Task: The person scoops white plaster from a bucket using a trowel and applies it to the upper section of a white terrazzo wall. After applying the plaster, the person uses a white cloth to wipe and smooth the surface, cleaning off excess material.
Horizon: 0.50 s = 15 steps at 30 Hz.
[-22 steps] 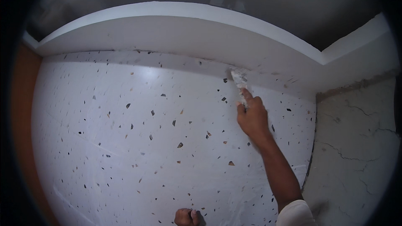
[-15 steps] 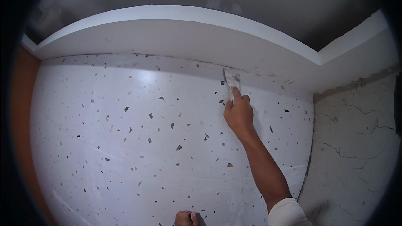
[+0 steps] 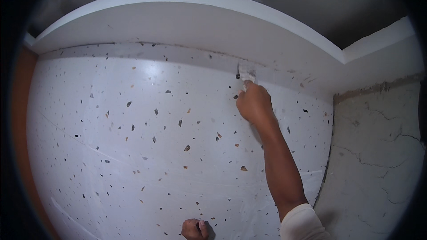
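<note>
My right hand (image 3: 254, 104) reaches up and grips a small putty knife (image 3: 247, 74) smeared with white filler. Its blade presses against the seam where the speckled white terrazzo wall tile (image 3: 147, 151) meets the white ledge above (image 3: 178, 22). My forearm and white sleeve (image 3: 302, 222) rise from the lower right. My left hand (image 3: 194, 229) shows only partly at the bottom edge, fingers curled, resting against the tile; whether it holds anything is hidden.
To the right stands a rough, cracked grey plaster wall (image 3: 378, 151), meeting the tile at a dark vertical joint (image 3: 327, 160). An orange-brown strip (image 3: 20, 120) runs down the left edge. A dark ceiling lies above the ledge.
My right hand has slid the putty knife leftward along the seam under the ledge. My left hand stays at the bottom edge.
</note>
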Available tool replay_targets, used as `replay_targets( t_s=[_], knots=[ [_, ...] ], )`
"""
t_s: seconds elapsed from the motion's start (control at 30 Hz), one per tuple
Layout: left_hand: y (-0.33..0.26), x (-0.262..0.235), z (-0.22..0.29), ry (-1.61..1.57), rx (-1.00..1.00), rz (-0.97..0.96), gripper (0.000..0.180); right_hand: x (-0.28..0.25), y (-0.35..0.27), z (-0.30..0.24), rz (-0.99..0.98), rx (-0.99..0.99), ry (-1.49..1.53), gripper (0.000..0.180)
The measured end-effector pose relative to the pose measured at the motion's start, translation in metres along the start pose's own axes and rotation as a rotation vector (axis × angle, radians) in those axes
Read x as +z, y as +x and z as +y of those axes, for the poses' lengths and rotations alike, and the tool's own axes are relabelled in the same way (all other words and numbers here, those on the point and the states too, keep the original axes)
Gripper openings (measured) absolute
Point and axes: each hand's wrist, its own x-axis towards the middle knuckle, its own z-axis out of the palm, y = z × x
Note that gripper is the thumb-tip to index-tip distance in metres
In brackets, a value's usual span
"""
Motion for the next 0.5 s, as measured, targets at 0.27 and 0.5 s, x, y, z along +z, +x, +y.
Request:
replay_targets(
  t_s=[0.27,0.5],
  knots=[
    [-0.002,0.000,0.000,0.016,-0.016,-0.017,0.005,0.007,-0.008,0.025,0.118,0.032,0.021,0.041],
    [-0.005,-0.001,-0.002,0.015,-0.004,-0.036,0.008,0.017,0.010,0.035,0.106,0.014,0.027,0.040]
  ],
)
